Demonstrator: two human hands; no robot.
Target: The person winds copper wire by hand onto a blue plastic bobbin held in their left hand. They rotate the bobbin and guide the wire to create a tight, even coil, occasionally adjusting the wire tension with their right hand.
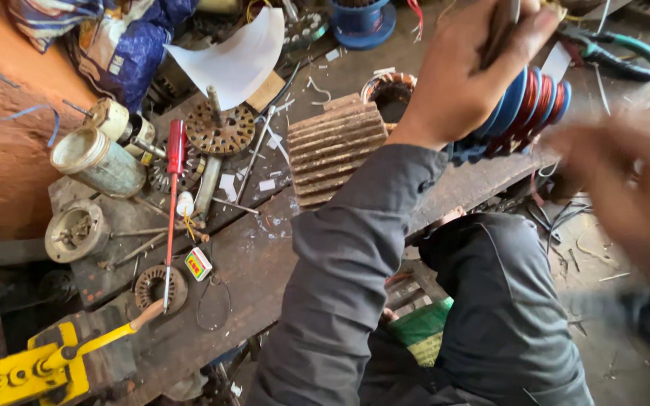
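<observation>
Up top right of frame, your left hand [468, 75] is clamped around a thin grey tool [502, 26] over the blue former wound with copper wire [528, 105], while your blurred right hand [626, 188] sits just beside it, grip unclear.

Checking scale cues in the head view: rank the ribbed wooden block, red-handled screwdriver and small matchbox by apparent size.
1. Ribbed wooden block, biggest in area.
2. Red-handled screwdriver, longer but thin; its rank against the block is debatable.
3. Small matchbox, clearly smallest.
</observation>
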